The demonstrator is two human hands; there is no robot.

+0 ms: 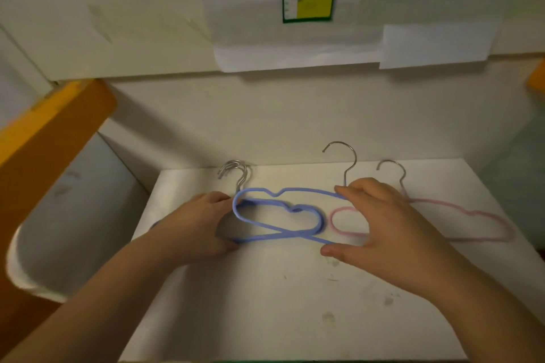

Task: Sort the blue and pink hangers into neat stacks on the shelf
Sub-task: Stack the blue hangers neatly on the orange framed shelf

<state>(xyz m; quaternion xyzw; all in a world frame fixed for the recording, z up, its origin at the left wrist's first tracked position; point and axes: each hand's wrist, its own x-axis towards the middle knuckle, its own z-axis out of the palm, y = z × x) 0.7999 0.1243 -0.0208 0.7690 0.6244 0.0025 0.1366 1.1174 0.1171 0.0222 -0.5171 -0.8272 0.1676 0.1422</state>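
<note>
A stack of blue hangers [309,216] lies on the white shelf [265,289], its metal hooks bunched at the back left. My left hand [200,227] grips the stack's left part. My right hand [380,224] holds one more blue hanger [300,192] by its right part, thumb under and fingers over, slightly raised and offset to the right of the stack, hook pointing to the back. A pink hanger [460,219] lies flat to the right, partly hidden behind my right hand.
A white wall stands behind the shelf, with taped paper sheets and a green-and-yellow label [308,2] above. An orange beam [44,132] slants at the left over a white rounded container [59,215]. The shelf's front half is bare apart from smudges.
</note>
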